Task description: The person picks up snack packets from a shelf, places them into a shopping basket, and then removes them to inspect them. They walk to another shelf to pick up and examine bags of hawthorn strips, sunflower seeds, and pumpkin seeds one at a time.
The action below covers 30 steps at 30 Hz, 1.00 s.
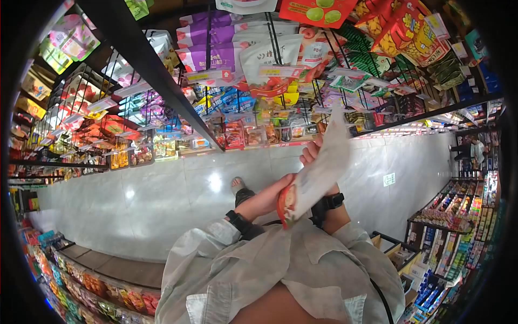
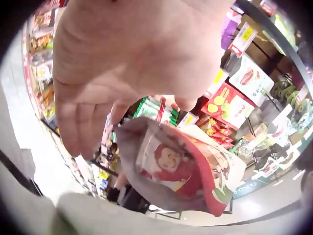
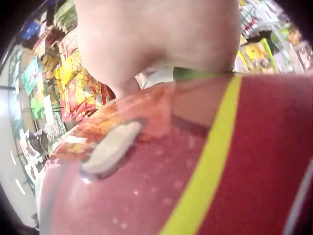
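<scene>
A white and red snack bag (image 1: pixel 321 167) is held up at a tilt before the person's chest, blurred in the head view. My left hand (image 1: pixel 270 195) holds its lower left edge, the thumb near the red end. In the left wrist view the bag (image 2: pixel 188 169) shows a grey bottom fold and a cartoon monkey face on red. Curled fingers of my right hand (image 1: pixel 311 152) grip its far edge, with the rest of that hand hidden behind the bag. Close to the right wrist camera, the hand (image 3: pixel 161 36) sits above the bag's red face with a yellow stripe (image 3: pixel 205 166).
Hanging racks of snack bags (image 1: pixel 264 59) stand in front, with a dark metal post (image 1: pixel 156 70) between them. Lower shelves hold small packets (image 1: pixel 234 135). Grey tiled floor (image 1: pixel 135 200) lies below. Shelves (image 1: pixel 102 281) run behind at left, and another person (image 1: pixel 477 149) is far right.
</scene>
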Each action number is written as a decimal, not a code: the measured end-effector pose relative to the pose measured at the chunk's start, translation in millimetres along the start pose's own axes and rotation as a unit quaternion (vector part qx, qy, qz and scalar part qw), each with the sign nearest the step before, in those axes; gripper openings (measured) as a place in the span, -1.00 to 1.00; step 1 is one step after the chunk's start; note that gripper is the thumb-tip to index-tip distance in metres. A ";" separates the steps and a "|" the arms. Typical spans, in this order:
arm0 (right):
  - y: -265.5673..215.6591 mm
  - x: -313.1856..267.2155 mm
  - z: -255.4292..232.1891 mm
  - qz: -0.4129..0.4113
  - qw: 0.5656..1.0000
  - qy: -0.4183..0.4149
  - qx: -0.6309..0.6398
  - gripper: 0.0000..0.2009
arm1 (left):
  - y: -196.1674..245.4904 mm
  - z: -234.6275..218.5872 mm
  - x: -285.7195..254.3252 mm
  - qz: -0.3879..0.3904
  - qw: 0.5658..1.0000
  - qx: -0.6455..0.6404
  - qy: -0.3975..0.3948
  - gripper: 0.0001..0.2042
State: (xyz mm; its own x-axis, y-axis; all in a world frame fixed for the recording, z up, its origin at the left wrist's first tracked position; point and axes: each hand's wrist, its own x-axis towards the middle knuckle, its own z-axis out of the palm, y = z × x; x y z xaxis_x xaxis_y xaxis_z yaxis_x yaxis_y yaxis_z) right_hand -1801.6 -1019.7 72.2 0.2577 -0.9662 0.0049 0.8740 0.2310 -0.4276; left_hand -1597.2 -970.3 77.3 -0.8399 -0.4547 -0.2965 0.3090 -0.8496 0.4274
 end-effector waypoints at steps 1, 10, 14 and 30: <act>0.8 -4.1 9.6 -0.015 0.992 0.061 -0.106 -0.75 | -11.1 -5.0 8.0 0.003 1.000 -0.018 -0.015 -0.33; -60.4 -70.2 5.8 0.058 0.970 0.064 -0.229 -0.42 | -58.2 4.4 39.5 0.200 0.957 -0.113 0.179 -0.49; -89.8 -113.4 -34.0 0.128 0.962 -0.018 -0.240 -0.33 | -78.2 56.3 58.0 0.318 0.881 -0.051 0.348 -0.25; -119.5 -150.1 -52.5 0.109 0.960 0.063 -0.251 -0.59 | -158.9 130.7 62.7 0.378 0.803 0.103 0.449 -0.72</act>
State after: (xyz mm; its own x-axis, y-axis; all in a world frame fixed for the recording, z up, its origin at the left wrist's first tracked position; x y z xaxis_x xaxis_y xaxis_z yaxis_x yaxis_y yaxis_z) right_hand -1966.4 -908.3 75.1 0.3323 -0.9148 -0.2298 0.4884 0.3753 -0.7878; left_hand -1757.2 -828.9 102.4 0.2427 -0.9077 -0.3423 0.4218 -0.2190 0.8799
